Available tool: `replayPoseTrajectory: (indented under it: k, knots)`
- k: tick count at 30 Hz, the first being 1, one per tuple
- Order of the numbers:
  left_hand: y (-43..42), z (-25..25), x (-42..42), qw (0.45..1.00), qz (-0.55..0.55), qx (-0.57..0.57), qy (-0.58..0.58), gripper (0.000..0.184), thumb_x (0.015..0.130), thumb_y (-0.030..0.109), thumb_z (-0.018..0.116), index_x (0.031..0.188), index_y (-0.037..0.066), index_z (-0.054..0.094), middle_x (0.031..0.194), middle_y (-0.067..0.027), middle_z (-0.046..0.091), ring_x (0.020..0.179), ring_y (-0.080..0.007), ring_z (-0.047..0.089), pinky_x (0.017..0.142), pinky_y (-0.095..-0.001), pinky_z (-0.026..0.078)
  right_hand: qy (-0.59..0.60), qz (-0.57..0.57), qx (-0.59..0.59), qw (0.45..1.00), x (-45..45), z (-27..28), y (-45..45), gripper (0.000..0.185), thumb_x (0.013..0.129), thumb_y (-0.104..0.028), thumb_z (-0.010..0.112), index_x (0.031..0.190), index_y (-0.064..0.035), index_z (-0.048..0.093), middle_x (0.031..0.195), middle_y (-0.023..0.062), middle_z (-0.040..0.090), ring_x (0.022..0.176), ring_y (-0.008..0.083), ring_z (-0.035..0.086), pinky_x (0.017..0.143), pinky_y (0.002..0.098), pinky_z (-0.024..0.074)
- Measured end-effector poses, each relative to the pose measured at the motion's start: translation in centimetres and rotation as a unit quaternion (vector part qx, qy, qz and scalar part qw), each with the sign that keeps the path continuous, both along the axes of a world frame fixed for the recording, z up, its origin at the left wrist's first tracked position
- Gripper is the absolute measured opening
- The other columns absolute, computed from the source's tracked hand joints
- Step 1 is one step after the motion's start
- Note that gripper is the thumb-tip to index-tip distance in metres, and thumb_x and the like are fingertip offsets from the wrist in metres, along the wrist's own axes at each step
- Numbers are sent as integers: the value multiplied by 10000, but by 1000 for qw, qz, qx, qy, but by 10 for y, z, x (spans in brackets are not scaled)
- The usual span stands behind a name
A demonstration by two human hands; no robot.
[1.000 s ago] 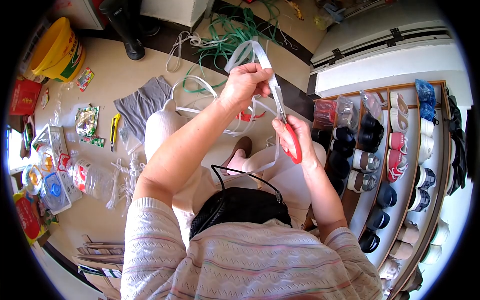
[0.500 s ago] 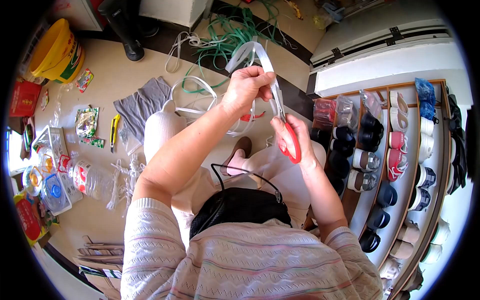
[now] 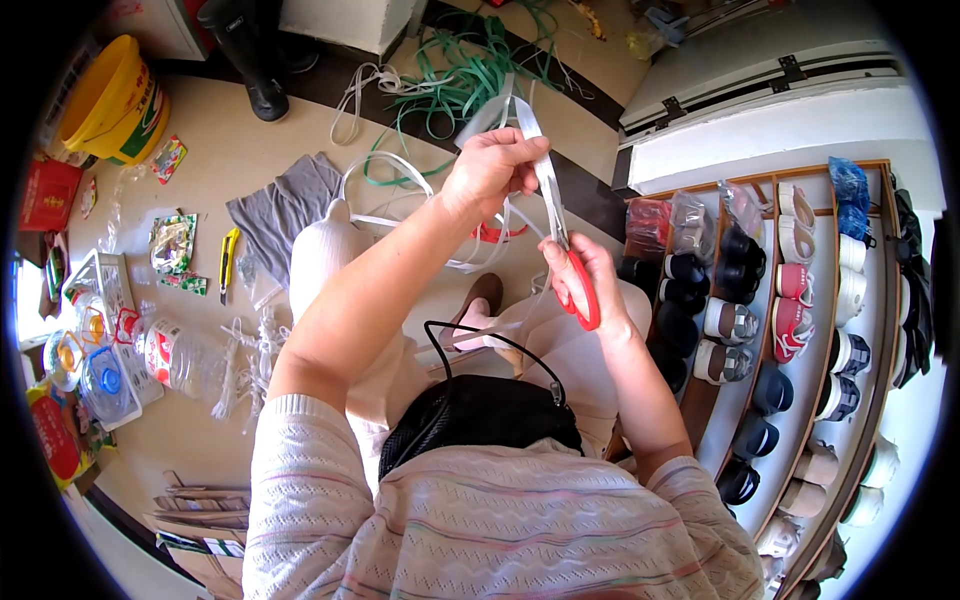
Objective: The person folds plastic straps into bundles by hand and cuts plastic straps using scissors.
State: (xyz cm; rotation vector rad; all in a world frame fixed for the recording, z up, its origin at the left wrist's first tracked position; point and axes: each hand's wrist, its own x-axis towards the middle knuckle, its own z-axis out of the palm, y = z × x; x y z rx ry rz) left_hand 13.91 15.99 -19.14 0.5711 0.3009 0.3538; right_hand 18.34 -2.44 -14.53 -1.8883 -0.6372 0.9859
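Note:
My left hand [image 3: 492,172] pinches a white plastic strap [image 3: 530,122], whose upper part bends over above the fingers. Just below it, my right hand [image 3: 594,280] grips the red handles of a pair of scissors [image 3: 582,296]. The blades point up along the strap towards my left hand; whether they are closed on it I cannot tell. More white strap [image 3: 395,160] lies in loose loops on the floor beyond my left forearm. A tangle of green strapping [image 3: 465,75] spreads behind my hands.
A shoe rack [image 3: 720,400] full of shoes stands close on my right. To the left lie a grey cloth [image 3: 288,208], a yellow utility knife [image 3: 229,262] and plastic bottles [image 3: 180,355]. A yellow bucket [image 3: 115,105] and a black boot [image 3: 245,60] stand further back.
The strap's upper loop has swung lower and further back above my left hand. A strip of strap now shows lower down, over my lap. Both hands have shifted only slightly.

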Motion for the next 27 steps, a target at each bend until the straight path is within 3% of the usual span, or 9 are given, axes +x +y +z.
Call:
replayPoseTrajectory:
  k: [10, 16, 24, 27]
  knots:
    - [-4, 0, -1, 1000, 15, 2, 8, 111, 804, 129, 656, 749, 47, 604, 656, -27, 587, 462, -97, 513, 449, -221, 426, 36, -17, -4, 999, -4, 5, 1, 303, 864, -311, 595, 864, -16, 526, 524, -43, 398, 403, 35, 372, 374, 180, 292]
    - [-17, 2, 0, 1000, 16, -3, 14, 150, 792, 134, 665, 710, 46, 574, 569, -28, 544, 422, -112, 502, 421, -232, 401, 40, -33, 5, 999, 1, 0, 4, 262, 856, -283, 613, 845, -36, 525, 528, -45, 404, 388, 33, 359, 358, 186, 283]
    - [6, -1, 4, 995, -1, -102, -13, 82, 820, 93, 593, 805, 13, 579, 649, -52, 588, 448, -114, 495, 430, -223, 395, 5, -2, 1, 1000, -2, -5, -3, 239, 860, -256, 608, 860, -29, 533, 540, -44, 413, 393, 33, 379, 359, 180, 295]
    - [9, -3, 4, 998, 13, -62, -20, 74, 824, 83, 601, 806, 15, 582, 663, -56, 597, 455, -113, 509, 439, -219, 413, 14, 0, 1, 1000, -2, -5, -6, 244, 864, -256, 602, 881, -21, 537, 552, -43, 418, 400, 32, 389, 364, 177, 300]
